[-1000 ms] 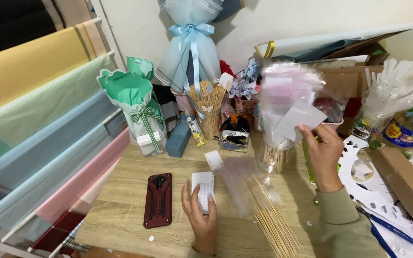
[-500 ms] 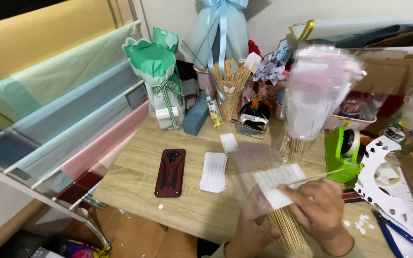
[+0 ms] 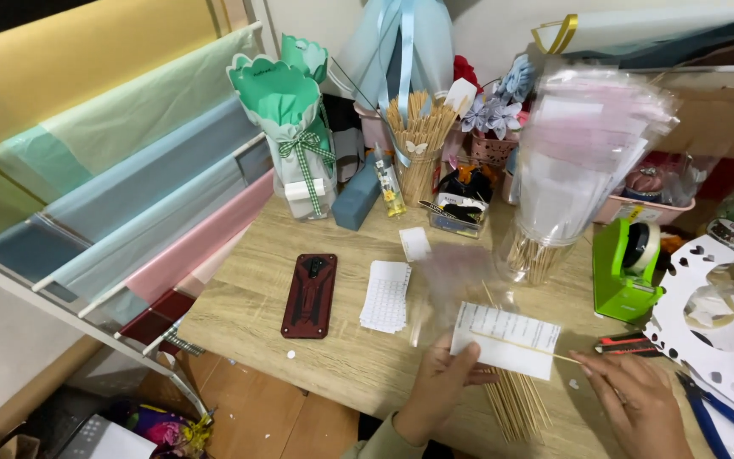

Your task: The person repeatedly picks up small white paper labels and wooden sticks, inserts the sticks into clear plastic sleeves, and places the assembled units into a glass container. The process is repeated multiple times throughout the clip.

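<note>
Skewer-backed paper card [image 3: 507,338], just left of the green tape dispenser [image 3: 624,272], looks light and flimsy; our left hand [image 3: 439,387] pinches its edge, right hand [image 3: 630,399] pinches the stick tip.

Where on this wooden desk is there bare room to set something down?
Bare wood shows left of the dark red phone toward the wooden desk's edge, and in front of the phone and the white sticker sheet. The back row is crowded, as is the right side around the green tape dispenser.
</note>
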